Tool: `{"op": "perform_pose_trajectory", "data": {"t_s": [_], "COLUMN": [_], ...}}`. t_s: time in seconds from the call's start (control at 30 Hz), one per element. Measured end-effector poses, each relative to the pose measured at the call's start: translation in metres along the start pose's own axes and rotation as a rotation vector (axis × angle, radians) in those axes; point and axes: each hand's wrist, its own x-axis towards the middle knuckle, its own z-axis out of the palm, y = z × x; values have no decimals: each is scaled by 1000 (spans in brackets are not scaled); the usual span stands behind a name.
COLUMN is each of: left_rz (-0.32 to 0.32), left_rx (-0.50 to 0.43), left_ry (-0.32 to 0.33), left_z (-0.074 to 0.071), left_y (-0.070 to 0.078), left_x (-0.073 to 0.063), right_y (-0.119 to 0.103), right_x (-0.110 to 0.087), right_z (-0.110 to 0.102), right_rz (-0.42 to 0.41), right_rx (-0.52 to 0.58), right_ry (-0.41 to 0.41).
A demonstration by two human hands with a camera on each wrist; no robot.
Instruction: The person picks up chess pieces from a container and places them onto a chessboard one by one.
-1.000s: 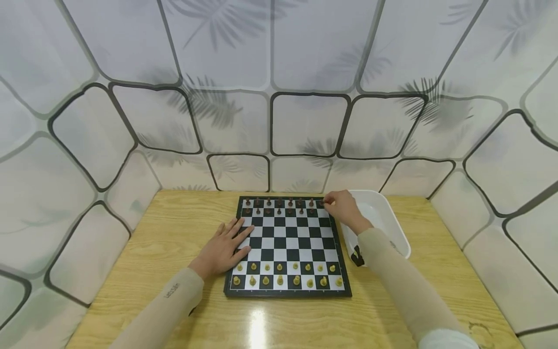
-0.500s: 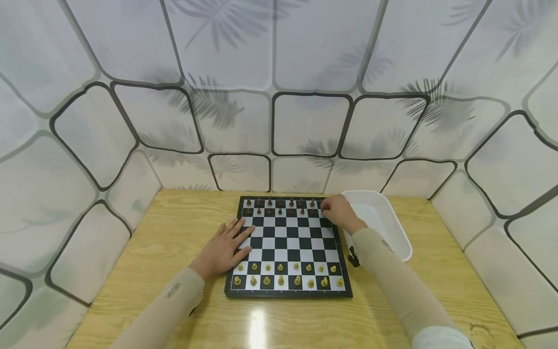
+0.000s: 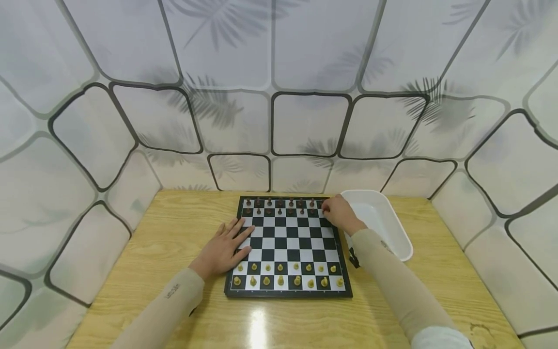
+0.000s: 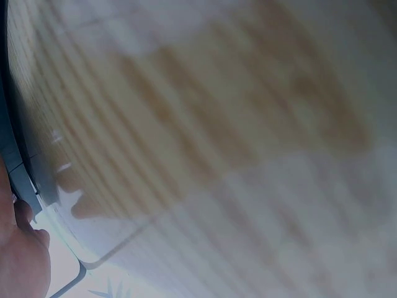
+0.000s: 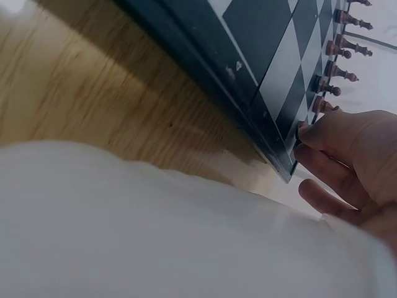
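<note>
A black-and-white chessboard (image 3: 280,232) lies on the wooden table. Dark red chess pieces (image 3: 291,203) stand in two rows along its far side, and yellow ones (image 3: 280,279) fill two rows at the near side. My left hand (image 3: 221,248) rests flat on the board's left edge, fingers spread. At the far right corner my right hand (image 3: 342,214) pinches a small dark red chess pawn (image 5: 303,126) between thumb and fingertips, low over the end square of the second row. The fingers mostly cover this pawn; a sliver shows in the right wrist view.
A white plastic tray (image 3: 379,220) stands just right of the board, partly behind my right forearm. A small black item (image 3: 353,258) shows beside that sleeve. Patterned fabric walls (image 3: 309,126) rise behind the table and on both sides.
My right hand has shifted slightly toward me from the back corner to the second row, and has stayed there over the last half second. The left hand has kept its place.
</note>
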Motion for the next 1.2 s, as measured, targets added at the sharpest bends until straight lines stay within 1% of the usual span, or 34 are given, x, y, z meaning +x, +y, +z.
{"op": "perform_pose_trajectory", "data": {"t_s": [0.23, 0.4, 0.6, 0.77, 0.9, 0.97, 1.1, 1.2], "left_rz": [-2, -1, -5, 0, 9, 10, 8, 3], "left_rx": [-6, -6, 3, 19, 38, 53, 88, 95], "left_ry": [2, -2, 5, -2, -4, -5, -7, 18], "left_z": [0, 0, -1, 0, 0, -1, -6, -14], "left_y": [0, 0, -2, -3, -4, -6, -8, -9], "left_x": [-1, -2, -1, 0, 1, 1, -1, -2], "right_y": [-3, -5, -2, 9, 24, 29, 36, 38], "right_x": [-4, -9, -15, -25, -36, -42, -53, -59], "right_z": [-4, -15, -32, -45, -56, -61, -71, -78], "right_rz": [11, 0, -9, -16, -34, -29, -4, 12], "right_rx": [28, 59, 135, 194, 186, 175, 186, 210], "right_ry": [-9, -9, 53, 105, 167, 193, 219, 227]}}
